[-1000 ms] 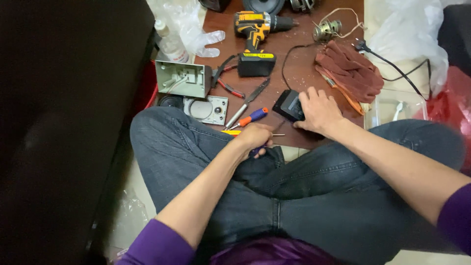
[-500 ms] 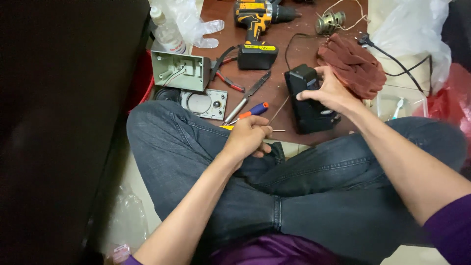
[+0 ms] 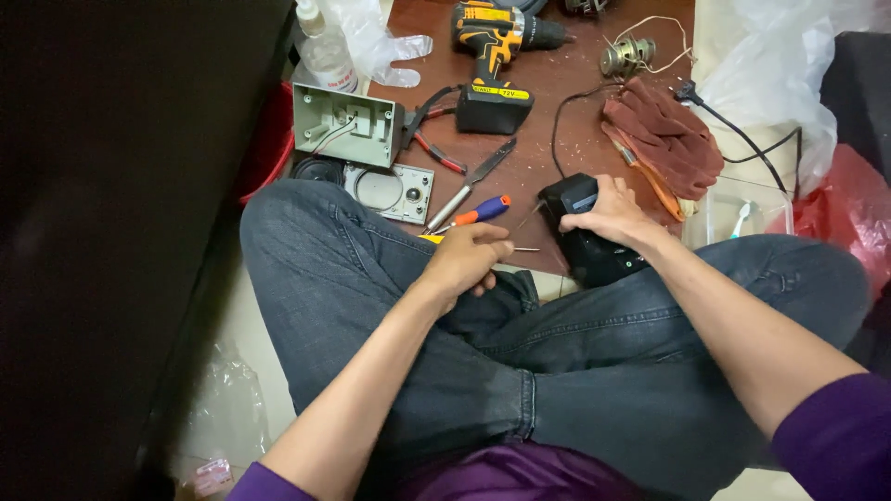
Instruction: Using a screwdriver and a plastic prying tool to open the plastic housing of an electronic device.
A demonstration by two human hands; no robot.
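Brown board on the floor, tools strewn across it, my crossed legs in jeans below.
My right hand is wrapped around a black box at the board's near edge; my left hand is closed around a yellow-handled screwdriver, its thin shaft pointing toward the box. Beyond lie a drill, brown gloves and pliers.

Even indoor light, sharp centre, deep black shadow down the left side, mild wide-angle stretch at edges
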